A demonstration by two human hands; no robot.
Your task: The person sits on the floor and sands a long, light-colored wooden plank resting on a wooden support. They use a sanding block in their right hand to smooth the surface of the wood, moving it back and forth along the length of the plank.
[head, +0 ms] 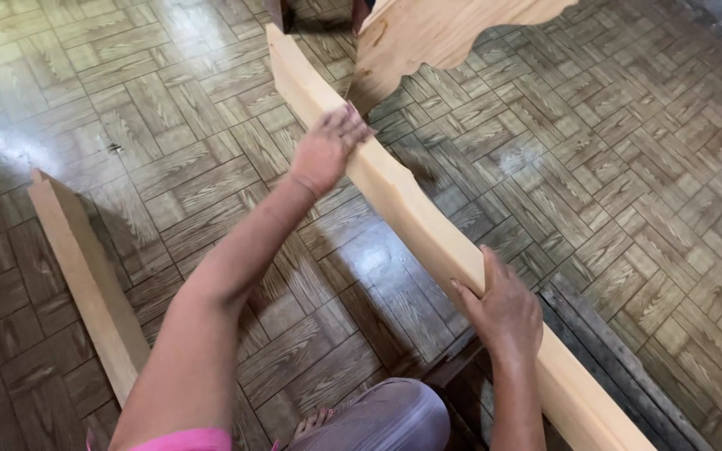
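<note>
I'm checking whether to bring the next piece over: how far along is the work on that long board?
Done: the long pale board already has a wavy shaped edge. In hand: the left hand presses flat on it further up, and the right hand grips its near part. Left: a second plain board lies untouched on the parquet floor.

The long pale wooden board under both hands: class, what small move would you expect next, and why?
Probably the left hand slides a little further along the long pale board. It lies flat on the board's top face, fingers spread and not gripping, while the right hand clasps the edge nearer the person, seemingly steadying it. The board's edge dips in a wavy cut between the two hands.
</note>
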